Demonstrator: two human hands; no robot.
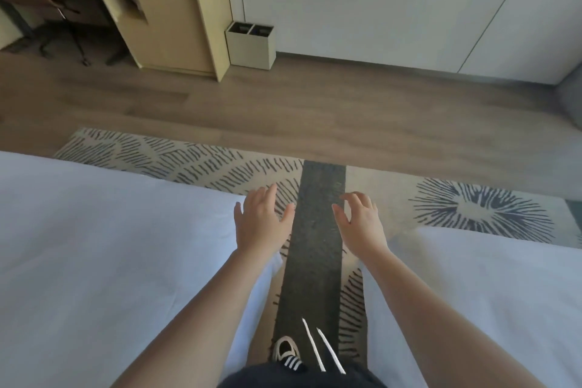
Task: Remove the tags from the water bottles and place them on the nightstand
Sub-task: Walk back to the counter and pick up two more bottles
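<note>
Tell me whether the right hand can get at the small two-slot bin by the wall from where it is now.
Probably not. The right hand hangs open over the rug between two white beds, and the bin stands well beyond it across bare wood floor. Nothing blocks the path; walking closer should do.

Cream rug (pixel 201 164) streaked with dark dashes and starbursts, a charcoal band (pixel 318 230) down its middle, white bedding (pixel 94 246) either side, brown wood-plank floor (pixel 283 110), pale tan cabinet (pixel 167 25).

Neither water bottles, tags nor nightstand appear anywhere in this head view.
</note>
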